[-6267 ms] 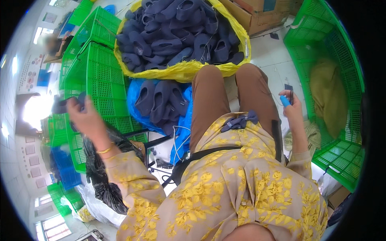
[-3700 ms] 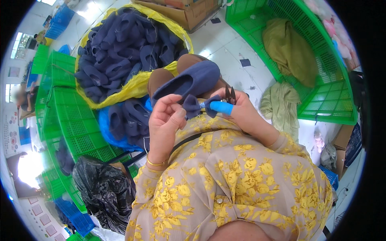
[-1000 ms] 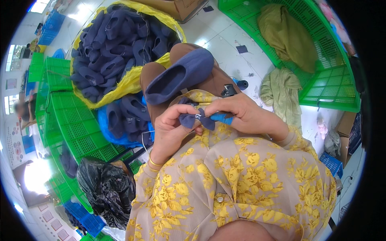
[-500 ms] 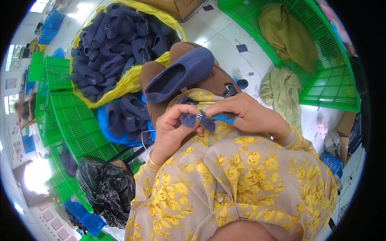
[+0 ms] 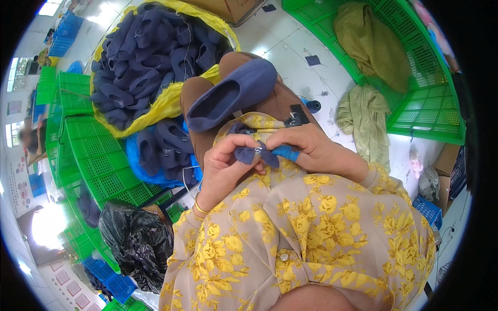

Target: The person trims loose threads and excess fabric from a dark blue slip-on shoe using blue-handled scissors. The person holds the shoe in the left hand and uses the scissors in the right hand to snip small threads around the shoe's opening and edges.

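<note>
Between the thumb and fingers of my left hand is a small navy fabric bow with a pale spot at its middle. My right hand is pinched closed against the bow's right side; whatever its fingertips hold is too small to make out. Blue tape wraps one right finger. Across my knees lies a navy slip-on shoe, its opening facing up. A bit of dark navy fabric sits in my lap just beyond the left hand.
A yellow sack full of navy shoes stands ahead on the left, beside a blue bag of more shoes. Green crates line the left; another green crate holds olive cloth at right. A thread spool is on the floor.
My right hand has shifted slightly left, closer against the bow. The left hand keeps its hold on the bow, and the shoe on my knees stays where it was.
</note>
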Tool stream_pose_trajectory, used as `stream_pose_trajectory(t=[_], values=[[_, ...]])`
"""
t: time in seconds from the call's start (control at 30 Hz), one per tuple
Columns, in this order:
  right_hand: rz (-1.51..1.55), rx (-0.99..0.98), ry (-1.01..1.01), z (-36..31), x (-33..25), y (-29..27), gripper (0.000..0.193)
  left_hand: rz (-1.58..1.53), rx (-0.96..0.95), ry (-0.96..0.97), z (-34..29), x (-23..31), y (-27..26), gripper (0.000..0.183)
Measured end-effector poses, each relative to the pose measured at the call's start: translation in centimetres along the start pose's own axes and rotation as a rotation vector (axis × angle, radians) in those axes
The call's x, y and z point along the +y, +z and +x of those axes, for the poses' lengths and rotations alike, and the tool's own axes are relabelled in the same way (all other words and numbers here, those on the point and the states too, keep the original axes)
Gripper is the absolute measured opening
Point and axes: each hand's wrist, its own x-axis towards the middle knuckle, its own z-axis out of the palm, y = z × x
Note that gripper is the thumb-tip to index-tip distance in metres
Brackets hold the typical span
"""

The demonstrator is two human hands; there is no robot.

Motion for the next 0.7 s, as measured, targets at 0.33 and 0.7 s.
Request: stream_pose_trajectory(t=[0.33, 0.7], values=[[-0.014, 0.018, 0.006, -0.06, -0.01, 0.34, 0.034, -0.028, -0.006, 0.0, -0.15, -0.29, 0.16, 0.015], [0.086, 0.002, 0.128, -0.14, -0.24, 0.86, 0.015, -0.102, -0.08, -0.049, -0.36, -0.31, -0.33, 0.012]])
